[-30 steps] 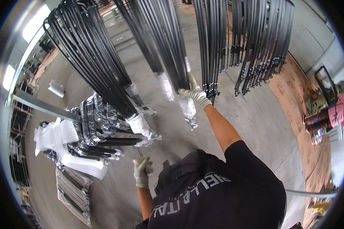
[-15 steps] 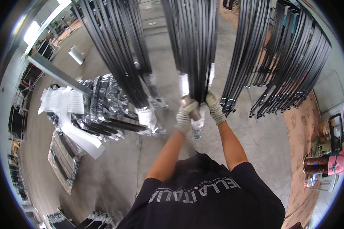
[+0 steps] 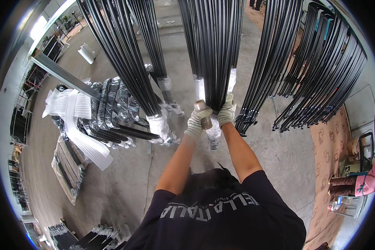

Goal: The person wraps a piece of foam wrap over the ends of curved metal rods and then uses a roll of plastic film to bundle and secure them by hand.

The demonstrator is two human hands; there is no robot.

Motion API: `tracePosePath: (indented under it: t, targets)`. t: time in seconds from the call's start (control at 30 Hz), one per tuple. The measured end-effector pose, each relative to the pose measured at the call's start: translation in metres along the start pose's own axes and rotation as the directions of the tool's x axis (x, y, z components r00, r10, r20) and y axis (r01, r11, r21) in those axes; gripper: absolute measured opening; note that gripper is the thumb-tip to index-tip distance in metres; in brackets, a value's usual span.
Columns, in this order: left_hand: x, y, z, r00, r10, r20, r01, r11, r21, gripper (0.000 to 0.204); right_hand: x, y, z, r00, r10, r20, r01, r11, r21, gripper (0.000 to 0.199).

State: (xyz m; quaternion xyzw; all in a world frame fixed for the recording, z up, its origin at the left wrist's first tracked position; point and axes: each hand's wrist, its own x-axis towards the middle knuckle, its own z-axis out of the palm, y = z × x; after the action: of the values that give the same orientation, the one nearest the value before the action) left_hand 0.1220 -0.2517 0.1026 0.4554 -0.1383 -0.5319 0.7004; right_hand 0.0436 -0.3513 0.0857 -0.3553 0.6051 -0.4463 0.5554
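Brown and cylindrical, a roll (image 3: 207,121) sits in the left hand (image 3: 196,122), knit-gloved fingers clamped round it. Slender black bars (image 3: 215,71) rise just beyond those fingers; the right hand (image 3: 227,111) touches them, its grip unclear

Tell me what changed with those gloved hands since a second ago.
The white-gloved left hand has moved forward and inward, to near the lower end of the middle bundle of long black tubes, holding a brownish cylindrical roll. The white-gloved right hand stays at that bundle's right side; the ribbed white sheet still drapes the plastic-wrapped black frames.
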Motion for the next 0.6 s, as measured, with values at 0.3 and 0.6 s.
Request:
tracePosePath:
  t: [0.3,0.6]
  targets:
    - [-0.053,-0.015,-0.104,0.870,0.474,0.138,-0.481,0.749,0.456,0.029,0.000,0.069,-0.057,0.979,0.137,0.150,-0.174,0.947,0.272,0.048]
    - [-0.105,0.043,-0.191,0.903,0.260,-0.342,-0.236,0.965,0.112,0.039,-0.109,0.075,0.015,0.579,0.112,0.807,0.118,0.969,-0.219,0.053]
